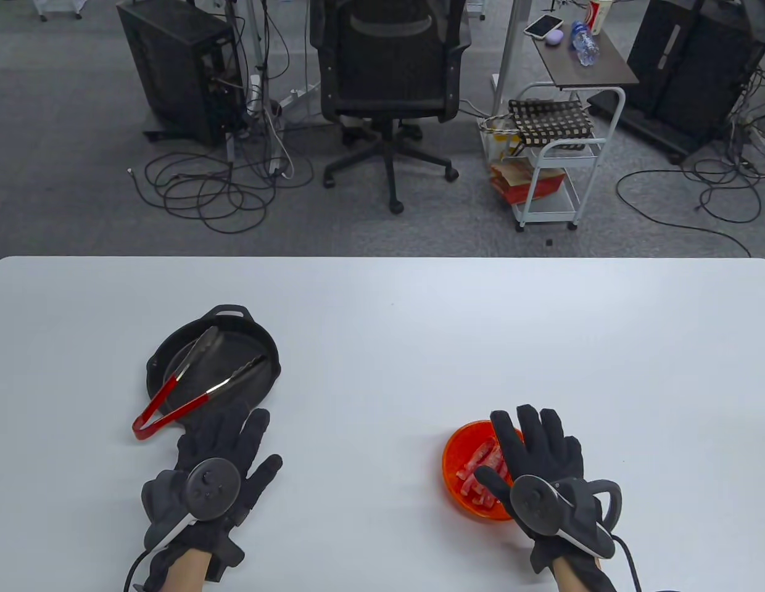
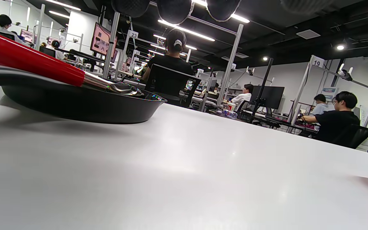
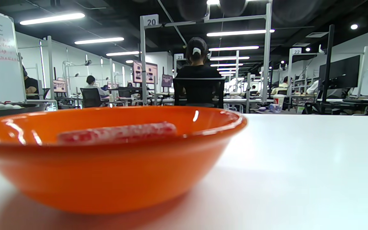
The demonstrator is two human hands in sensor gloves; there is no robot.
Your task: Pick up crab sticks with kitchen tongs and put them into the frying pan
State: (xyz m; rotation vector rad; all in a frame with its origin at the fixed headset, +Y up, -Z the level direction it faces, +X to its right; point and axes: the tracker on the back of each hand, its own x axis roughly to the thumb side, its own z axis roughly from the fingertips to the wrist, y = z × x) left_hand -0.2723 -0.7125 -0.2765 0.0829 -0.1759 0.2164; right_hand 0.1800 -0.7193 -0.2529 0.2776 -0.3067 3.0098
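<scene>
A black frying pan sits on the white table at the left, seen low in the left wrist view. Red-handled metal tongs lie across it, arms spread, hinge end hanging over the near rim; one red handle shows close up. An orange bowl at the right holds several crab sticks; one crab stick shows above the bowl's rim. My left hand lies flat just below the pan, fingers straight. My right hand lies flat beside the bowl, partly over its right edge.
The table's far edge runs across the middle of the table view. Beyond it stand an office chair, a white cart and cables on the floor. People sit at desks in the background of both wrist views.
</scene>
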